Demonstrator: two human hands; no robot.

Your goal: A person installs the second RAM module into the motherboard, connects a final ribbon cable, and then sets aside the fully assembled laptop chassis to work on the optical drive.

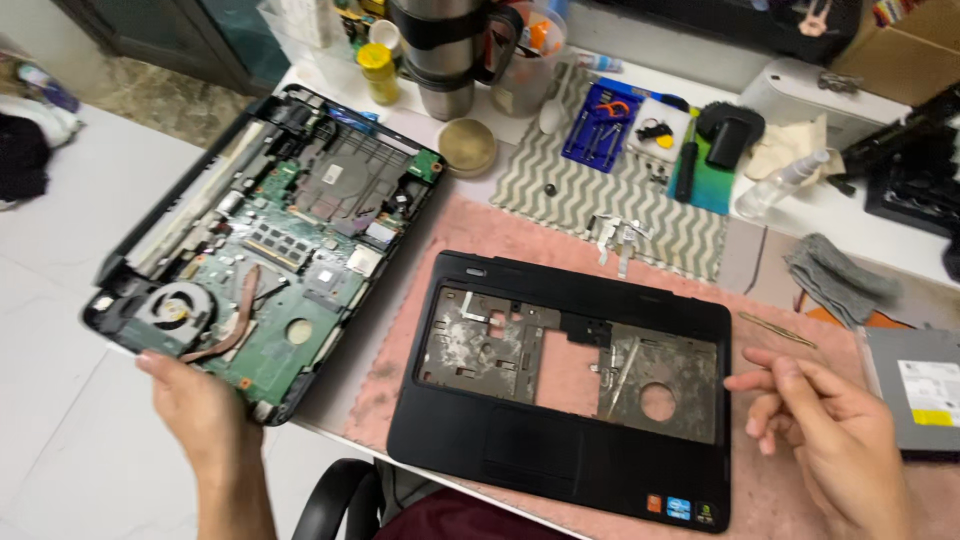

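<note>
At the left edge of the worktop (pixel 770 250), the left hand (pixel 195 405) grips the near corner of an opened laptop base (pixel 265 245), thumb on top beside the round cooling fan (pixel 178 305), so the base is held tilted and overhangs the worktop's edge above the pale floor. Its green circuit board (pixel 300 300) lies bare, with a copper heat pipe (pixel 238 320) curving away from the fan and a memory stick (pixel 275 245) near the middle. The right hand (pixel 835 430) holds nothing: its fingers are loosely curled and slightly apart, hovering just beside the right edge of a black palm-rest cover (pixel 560 440) without clearly touching it (contact is hard to judge from this angle). That cover lies flat on a pink mat (pixel 520 235), its keyboard bay open to a grey metal plate with cut-outs. Behind the mat sits a grey zigzag-patterned cloth (pixel 600 200) carrying a blue tool case (pixel 598 125), a black screwdriver (pixel 688 160) and some small loose parts. Further back stand a steel vacuum flask (pixel 440 60), a yellow-capped bottle (pixel 378 72) and a round brass-coloured tin (pixel 467 146). To the right lie a clear spray bottle (pixel 780 182), a folded grey cloth (pixel 840 278), thin tweezers (pixel 778 329) and a flat grey optical drive (pixel 915 385) just beyond the right hand.
</note>
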